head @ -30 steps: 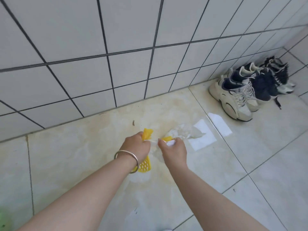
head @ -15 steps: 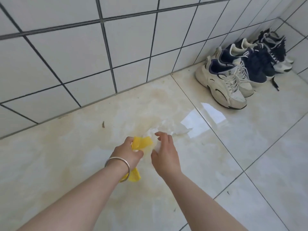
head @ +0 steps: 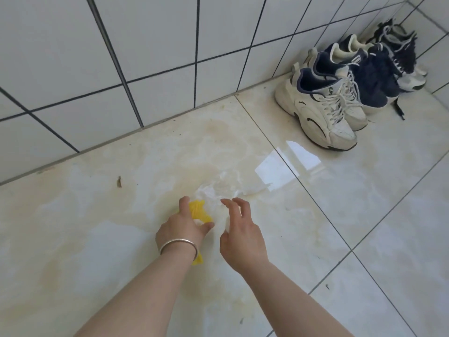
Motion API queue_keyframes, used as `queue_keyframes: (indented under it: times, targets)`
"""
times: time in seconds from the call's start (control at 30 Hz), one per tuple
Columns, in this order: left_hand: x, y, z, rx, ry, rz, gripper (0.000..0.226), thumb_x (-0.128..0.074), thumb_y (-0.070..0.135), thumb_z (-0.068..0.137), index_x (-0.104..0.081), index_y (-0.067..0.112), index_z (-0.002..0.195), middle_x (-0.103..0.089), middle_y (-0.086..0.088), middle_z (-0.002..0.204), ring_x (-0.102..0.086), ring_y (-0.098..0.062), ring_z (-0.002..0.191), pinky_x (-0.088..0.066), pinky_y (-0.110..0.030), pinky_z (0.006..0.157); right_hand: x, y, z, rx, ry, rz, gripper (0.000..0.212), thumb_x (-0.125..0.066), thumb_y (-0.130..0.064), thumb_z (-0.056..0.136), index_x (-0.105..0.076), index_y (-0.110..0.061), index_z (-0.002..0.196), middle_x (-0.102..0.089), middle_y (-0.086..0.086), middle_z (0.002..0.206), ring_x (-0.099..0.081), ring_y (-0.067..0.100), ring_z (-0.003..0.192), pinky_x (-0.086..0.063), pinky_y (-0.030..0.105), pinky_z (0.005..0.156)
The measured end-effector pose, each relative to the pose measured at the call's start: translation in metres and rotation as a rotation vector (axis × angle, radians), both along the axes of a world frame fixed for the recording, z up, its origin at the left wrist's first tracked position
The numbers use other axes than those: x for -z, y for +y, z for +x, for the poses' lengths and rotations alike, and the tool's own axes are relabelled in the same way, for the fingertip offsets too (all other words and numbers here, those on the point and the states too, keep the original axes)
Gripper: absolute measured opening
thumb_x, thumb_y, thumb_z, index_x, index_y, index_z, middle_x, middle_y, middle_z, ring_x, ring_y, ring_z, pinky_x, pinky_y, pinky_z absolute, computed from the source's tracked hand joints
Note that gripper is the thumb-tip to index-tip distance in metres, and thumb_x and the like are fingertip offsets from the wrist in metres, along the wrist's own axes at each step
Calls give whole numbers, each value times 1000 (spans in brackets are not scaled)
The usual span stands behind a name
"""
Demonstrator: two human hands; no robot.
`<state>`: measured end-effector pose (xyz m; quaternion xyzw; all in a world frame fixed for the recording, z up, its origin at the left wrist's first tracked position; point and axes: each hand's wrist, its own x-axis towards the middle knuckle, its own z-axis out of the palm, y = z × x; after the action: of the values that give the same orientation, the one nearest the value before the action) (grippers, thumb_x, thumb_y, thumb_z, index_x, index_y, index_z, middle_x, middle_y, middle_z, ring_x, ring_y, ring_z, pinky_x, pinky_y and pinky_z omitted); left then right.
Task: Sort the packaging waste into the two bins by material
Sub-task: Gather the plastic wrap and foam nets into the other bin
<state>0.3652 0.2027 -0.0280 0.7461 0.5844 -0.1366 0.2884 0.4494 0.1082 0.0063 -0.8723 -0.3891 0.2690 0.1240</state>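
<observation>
Bare floor (head: 364, 215) is bounded by the tiled wall (head: 145, 57); yellow netting (head: 198, 211) is clamped in the left hand (head: 181, 227), the right hand (head: 239, 229) is spread apart beside clear plastic (head: 218, 190), and shoes (head: 323, 110) are lined up at the corner.

Bright yellow netted foam wrap (head: 198, 211) in my left hand (head: 181, 227), w/ a plain silver bangle (head: 178, 244) on that wrist. Clear, whitish plastic film (head: 218, 190) beyond my right hand (head: 239, 235). Glossy cream floor tiles (head: 364, 215), marbled w/ tan staining, thin dark grout. Wall tiles (head: 158, 40) white, dark grey grid lines. Sneakers (head: 320, 108) off-white w/ navy lining & black swooshes; navy pairs (head: 374, 76) behind them.
</observation>
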Motion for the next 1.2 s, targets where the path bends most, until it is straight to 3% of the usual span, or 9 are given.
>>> queue_keyframes:
  times: [0.23,0.37,0.47,0.63,0.83,0.97,1.03,1.1,1.2]
  targets:
    - [14,-17,-21,77,-79,60,23,-48,45,85,-51,28,99,-68,-5,98,-63,-31,90,-40,-30,64,12,-18,0,33,-11,-24,76,-47,-2,75,-21,-35,139,-20,-6,146,-43,20,56,-31,25,51]
    - [16,-16,-34,153,-94,48,24,-50,43,84,-53,27,102,-67,-3,100,-62,-30,94,-44,-29,68,15,-2,-1,65,-27,12,63,-46,-14,89,-19,-37,141,-16,-5,149,-45,17,62,-32,24,54]
    - [18,-14,-47,172,-87,31,23,-49,43,84,-54,24,96,-66,-3,99,-62,-30,94,-45,-31,70,21,21,-3,18,-66,10,57,-40,-21,95,-15,-40,142,-11,-3,153,-56,21,80,-35,27,56]
    - [17,-6,-69,135,-40,-21,21,-49,39,83,-57,22,93,-66,-5,101,-61,-30,96,-46,-32,73,34,51,-24,9,-5,-140,52,-40,-33,96,-19,-39,142,-7,2,152,-58,27,98,-41,28,67]
    - [13,-3,-82,52,-21,-125,25,-51,31,77,-60,24,100,-67,-7,104,-62,-32,99,-47,-29,74,43,51,-57,3,26,-125,21,-51,-31,88,-56,-16,102,-38,7,113,-54,29,94,-41,29,68]
    - [10,-13,-100,20,-39,-166,24,-52,27,76,-60,21,98,-68,-7,103,-61,-31,99,-47,-30,75,49,42,-74,-90,-2,-194,33,-49,-39,89,-62,-9,85,-42,3,97,-52,24,90,-31,27,63]
    - [6,-16,-112,-13,-56,-196,14,-51,26,76,-57,19,86,-68,-8,99,-61,-31,97,-45,-30,72,45,41,-84,-27,45,-98,27,-54,-27,87,-56,-10,66,-39,-2,83,-50,21,70,-28,25,56]
    - [0,-12,-128,-96,-104,-231,2,-50,22,73,-50,21,72,-69,-6,92,-61,-30,92,-43,-29,67,37,48,-100,5,84,27,35,-52,-3,78,-33,-18,53,-32,-5,70,-36,14,53,-22,22,47]
    - [-15,-1,-153,-314,-231,-260,13,-50,17,69,-44,21,59,-66,-4,76,-62,-30,79,-42,-26,59,18,65,-132,-40,142,143,43,-41,13,63,-21,-24,57,-29,-6,64,-29,18,53,-18,27,49]
